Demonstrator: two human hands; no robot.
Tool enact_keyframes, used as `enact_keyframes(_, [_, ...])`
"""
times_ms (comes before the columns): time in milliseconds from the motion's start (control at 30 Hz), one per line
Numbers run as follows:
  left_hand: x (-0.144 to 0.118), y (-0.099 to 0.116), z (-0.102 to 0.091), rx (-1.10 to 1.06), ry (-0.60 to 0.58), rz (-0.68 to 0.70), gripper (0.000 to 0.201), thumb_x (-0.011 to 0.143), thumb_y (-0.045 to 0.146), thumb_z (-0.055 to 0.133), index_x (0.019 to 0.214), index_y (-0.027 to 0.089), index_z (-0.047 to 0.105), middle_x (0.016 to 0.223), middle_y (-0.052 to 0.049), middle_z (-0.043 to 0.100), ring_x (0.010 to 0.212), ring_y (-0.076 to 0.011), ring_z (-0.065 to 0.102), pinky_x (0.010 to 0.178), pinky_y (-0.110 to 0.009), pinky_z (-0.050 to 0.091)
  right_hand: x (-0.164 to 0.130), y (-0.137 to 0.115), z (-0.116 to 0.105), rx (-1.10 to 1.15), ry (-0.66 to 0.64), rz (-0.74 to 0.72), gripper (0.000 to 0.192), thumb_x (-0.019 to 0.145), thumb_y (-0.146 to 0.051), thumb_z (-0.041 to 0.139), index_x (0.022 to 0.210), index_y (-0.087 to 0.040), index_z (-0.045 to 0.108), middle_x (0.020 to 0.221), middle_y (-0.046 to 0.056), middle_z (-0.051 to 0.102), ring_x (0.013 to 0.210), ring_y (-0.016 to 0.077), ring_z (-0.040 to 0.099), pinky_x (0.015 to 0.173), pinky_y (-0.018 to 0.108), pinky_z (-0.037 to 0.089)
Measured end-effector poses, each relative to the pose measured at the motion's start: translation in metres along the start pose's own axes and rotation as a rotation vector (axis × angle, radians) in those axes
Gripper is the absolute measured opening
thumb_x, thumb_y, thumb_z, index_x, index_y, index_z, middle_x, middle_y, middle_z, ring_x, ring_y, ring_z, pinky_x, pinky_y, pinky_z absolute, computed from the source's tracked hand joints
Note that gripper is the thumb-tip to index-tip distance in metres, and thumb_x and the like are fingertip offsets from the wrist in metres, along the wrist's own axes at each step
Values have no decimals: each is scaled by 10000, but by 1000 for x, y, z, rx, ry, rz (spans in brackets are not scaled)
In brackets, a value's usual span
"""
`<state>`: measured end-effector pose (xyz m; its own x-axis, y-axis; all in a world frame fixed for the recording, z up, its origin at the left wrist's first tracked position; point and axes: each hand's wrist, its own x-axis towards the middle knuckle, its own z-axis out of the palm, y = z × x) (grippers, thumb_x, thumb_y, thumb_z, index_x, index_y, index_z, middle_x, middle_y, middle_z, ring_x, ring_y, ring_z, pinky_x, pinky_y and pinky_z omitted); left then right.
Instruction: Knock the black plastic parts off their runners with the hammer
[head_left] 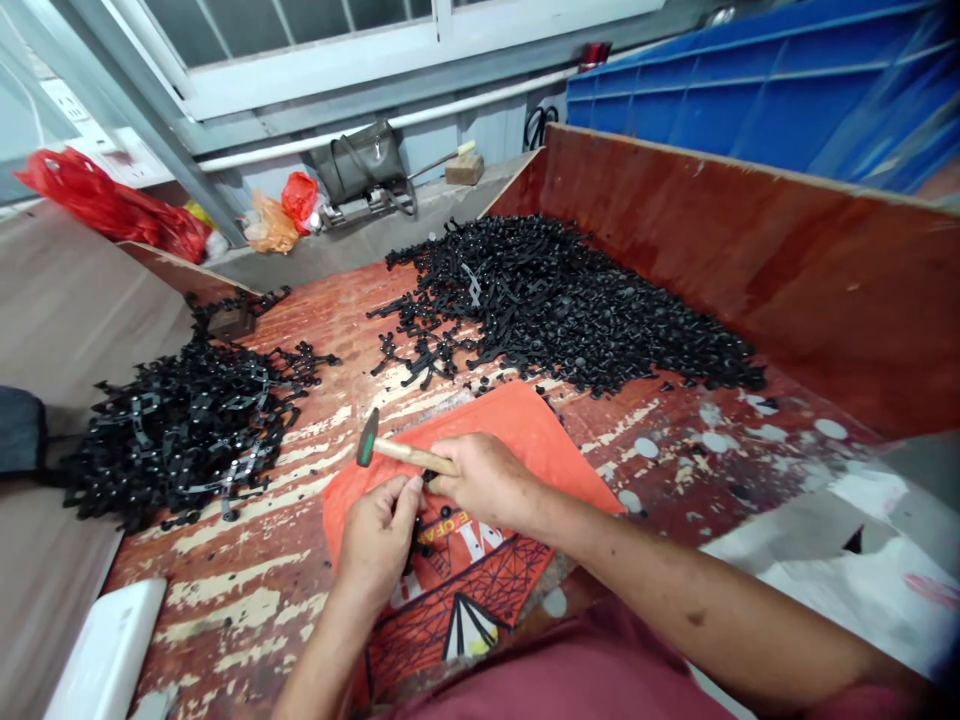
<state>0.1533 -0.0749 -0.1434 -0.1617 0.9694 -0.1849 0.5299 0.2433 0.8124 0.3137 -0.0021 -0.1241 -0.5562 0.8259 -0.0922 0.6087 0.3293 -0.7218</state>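
Note:
My right hand [487,482] is closed round the wooden handle of a small hammer [405,452], whose dark head with a green mark points to the left. Close beside it, my left hand [381,530] is closed in a pinch on a small black part [414,545] that is mostly hidden by the fingers. Both hands are above an orange printed cloth [525,425] spread on the worn red work surface. A few small black pieces [446,512] lie on the cloth between my hands.
A big heap of black parts [525,290] lies at the back, and another pile of black linked parts [195,420] at the left. Red boards [735,240] wall the right side, before a blue crate [712,80]. A white box [112,645] sits front left.

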Motion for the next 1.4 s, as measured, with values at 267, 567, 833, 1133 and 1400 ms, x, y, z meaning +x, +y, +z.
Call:
enact_keyframes(267, [9,-14,4,287,-29,-30,384,894,449,424,673,188,599,591,-3,547,565,-160,485,562,-253,285,6,-5,11,-275,-56,51,107,854,-296,664,843,-202,714,821,77,720,747,225,654,617,282,396])
enact_keyframes(567, [16,-14,-4,172,-112,-64,369,857,464,486,729,182,687,494,42,465,463,-125,391,503,-239,259,-7,2,-6,-293,-31,-13,149,896,-205,581,1000,-238,683,957,32,726,858,200,660,660,268,397])
enact_keyframes(833, [19,-18,-3,128,-54,-59,406,816,521,539,651,176,675,488,24,514,485,-135,436,499,-235,283,-41,20,-39,-207,31,-19,361,996,-315,504,1349,-307,576,1011,30,748,848,206,683,690,271,453])
enact_keyframes(1133, [14,-12,0,289,-39,-42,392,885,446,446,711,179,674,502,29,483,488,-139,458,509,-243,262,-73,23,-29,-131,98,-114,482,1009,-216,445,1482,-310,434,1141,46,713,957,209,674,881,335,502])
enact_keyframes(1400, [8,6,-9,315,-63,41,382,923,427,396,657,195,541,588,5,535,582,-160,512,573,-255,290,-73,31,-14,-292,23,-108,530,997,-181,467,1503,-317,388,1010,40,720,879,212,678,783,328,509])
